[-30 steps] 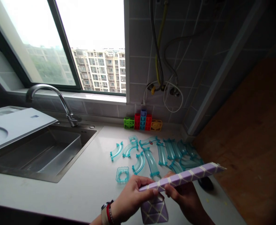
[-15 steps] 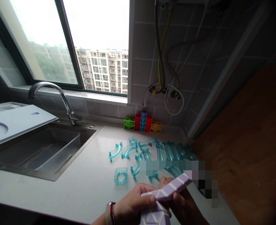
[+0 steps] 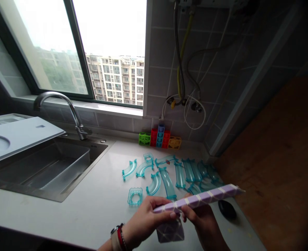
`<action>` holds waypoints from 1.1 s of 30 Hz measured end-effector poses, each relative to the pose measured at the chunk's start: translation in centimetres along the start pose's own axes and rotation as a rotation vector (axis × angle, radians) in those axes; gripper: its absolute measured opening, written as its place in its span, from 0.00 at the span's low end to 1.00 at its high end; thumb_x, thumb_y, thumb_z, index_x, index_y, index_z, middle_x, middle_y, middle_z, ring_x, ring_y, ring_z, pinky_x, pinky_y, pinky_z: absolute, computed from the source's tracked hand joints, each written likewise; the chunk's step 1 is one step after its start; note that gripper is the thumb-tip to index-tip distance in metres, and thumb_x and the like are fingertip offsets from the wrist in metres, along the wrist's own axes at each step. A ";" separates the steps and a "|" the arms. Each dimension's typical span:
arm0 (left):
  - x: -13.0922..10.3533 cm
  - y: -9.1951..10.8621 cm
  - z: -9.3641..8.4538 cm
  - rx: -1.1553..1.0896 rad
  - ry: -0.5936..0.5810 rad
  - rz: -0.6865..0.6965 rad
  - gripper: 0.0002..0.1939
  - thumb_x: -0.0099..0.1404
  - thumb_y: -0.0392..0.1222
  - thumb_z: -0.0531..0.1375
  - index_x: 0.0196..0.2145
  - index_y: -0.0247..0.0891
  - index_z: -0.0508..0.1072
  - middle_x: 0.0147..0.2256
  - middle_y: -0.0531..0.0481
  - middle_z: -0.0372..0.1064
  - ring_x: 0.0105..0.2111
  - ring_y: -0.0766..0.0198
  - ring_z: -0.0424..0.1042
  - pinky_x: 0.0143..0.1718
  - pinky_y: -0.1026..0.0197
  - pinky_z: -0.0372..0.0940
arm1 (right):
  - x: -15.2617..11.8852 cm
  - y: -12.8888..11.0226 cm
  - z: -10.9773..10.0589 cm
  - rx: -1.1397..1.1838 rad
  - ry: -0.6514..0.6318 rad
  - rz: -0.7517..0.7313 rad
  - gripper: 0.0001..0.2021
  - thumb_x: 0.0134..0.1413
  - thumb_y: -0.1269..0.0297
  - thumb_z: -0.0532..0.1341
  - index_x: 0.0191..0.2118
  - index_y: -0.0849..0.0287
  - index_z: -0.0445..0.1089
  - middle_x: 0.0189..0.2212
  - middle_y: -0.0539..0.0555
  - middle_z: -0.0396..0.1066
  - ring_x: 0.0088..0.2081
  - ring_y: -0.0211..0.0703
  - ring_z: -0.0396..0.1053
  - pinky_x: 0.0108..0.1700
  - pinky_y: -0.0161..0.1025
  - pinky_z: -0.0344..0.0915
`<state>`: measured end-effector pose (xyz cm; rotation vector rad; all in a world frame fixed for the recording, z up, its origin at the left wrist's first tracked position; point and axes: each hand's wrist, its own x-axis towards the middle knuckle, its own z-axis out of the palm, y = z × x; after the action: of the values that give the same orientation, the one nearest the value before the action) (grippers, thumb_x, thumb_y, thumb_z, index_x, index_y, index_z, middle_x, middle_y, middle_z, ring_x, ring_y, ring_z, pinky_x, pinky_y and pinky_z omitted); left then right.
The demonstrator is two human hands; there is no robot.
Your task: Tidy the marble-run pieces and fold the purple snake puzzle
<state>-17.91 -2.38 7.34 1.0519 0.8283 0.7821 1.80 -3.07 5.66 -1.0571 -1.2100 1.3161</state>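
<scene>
Both hands hold a purple snake puzzle (image 3: 203, 198) made of wedge segments with white seams. Its long straight arm slants up to the right, while a wider folded part hangs below, in shadow. My left hand (image 3: 150, 218) pinches the left end between thumb and fingers. Around the underside near the middle, my right hand (image 3: 202, 218) closes, its thumb pressed on the strip and its other fingers partly hidden. Just beyond the hands, several translucent teal track pieces (image 3: 168, 183) lie on the counter, with a square teal piece (image 3: 135, 197) left of them.
Green, red, blue and yellow blocks (image 3: 159, 137) stand against the tiled wall. On the left is a sink (image 3: 62, 195) with a faucet (image 3: 75, 115) and a white panel (image 3: 33, 136) across it. A black oval object (image 3: 227, 210) lies at right.
The puzzle's long arm has swung out farther right and now lies flatter, seen more edge-on. My right hand has shifted slightly, and the black oval object is more exposed.
</scene>
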 end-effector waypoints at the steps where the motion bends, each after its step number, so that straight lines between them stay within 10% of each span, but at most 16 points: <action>1: -0.1 0.2 -0.1 0.123 0.075 0.053 0.20 0.59 0.52 0.72 0.41 0.31 0.84 0.32 0.46 0.78 0.30 0.63 0.71 0.32 0.66 0.61 | 0.1 0.1 0.0 -0.066 0.049 0.003 0.21 0.53 0.45 0.71 0.26 0.58 0.70 0.22 0.50 0.67 0.27 0.44 0.65 0.32 0.39 0.66; 8: -0.8 -0.5 0.9 0.791 0.292 0.448 0.12 0.69 0.45 0.64 0.47 0.38 0.81 0.35 0.46 0.82 0.32 0.59 0.79 0.35 0.63 0.68 | -0.7 0.0 0.9 -0.273 0.173 -0.108 0.17 0.61 0.50 0.67 0.29 0.56 0.68 0.25 0.48 0.67 0.29 0.42 0.67 0.34 0.39 0.68; 15: -0.6 -1.9 0.9 0.928 0.437 0.814 0.16 0.69 0.38 0.65 0.54 0.39 0.77 0.48 0.43 0.81 0.43 0.57 0.82 0.46 0.62 0.73 | -1.6 -1.5 0.2 -0.517 0.110 -0.374 0.05 0.65 0.60 0.64 0.42 0.54 0.73 0.37 0.52 0.71 0.40 0.46 0.71 0.45 0.43 0.68; 19: -1.2 0.0 0.6 0.782 0.235 0.648 0.13 0.68 0.43 0.66 0.49 0.39 0.80 0.40 0.47 0.82 0.35 0.62 0.81 0.39 0.66 0.71 | -1.7 -2.9 -0.5 -0.463 0.038 -0.491 0.22 0.61 0.63 0.67 0.60 0.50 0.67 0.45 0.55 0.71 0.44 0.48 0.73 0.41 0.41 0.72; 24: -1.4 1.5 0.3 0.601 0.060 0.367 0.15 0.68 0.50 0.65 0.44 0.36 0.82 0.35 0.48 0.80 0.32 0.62 0.76 0.35 0.66 0.67 | -1.2 -3.6 -1.7 -0.544 -0.065 -0.638 0.11 0.58 0.67 0.70 0.47 0.53 0.77 0.37 0.54 0.75 0.38 0.48 0.74 0.40 0.43 0.71; 33: -0.2 1.1 -0.3 -0.055 -0.236 -0.054 0.19 0.64 0.52 0.69 0.44 0.33 0.83 0.41 0.43 0.80 0.38 0.61 0.74 0.42 0.64 0.65 | -0.8 -1.8 -2.4 0.024 -0.202 -0.318 0.07 0.62 0.63 0.68 0.45 0.52 0.79 0.40 0.55 0.75 0.36 0.46 0.74 0.35 0.43 0.73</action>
<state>-18.42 -2.09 8.37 1.0456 0.6273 0.6180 4.44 -3.68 7.12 -0.6905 -1.4431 1.2033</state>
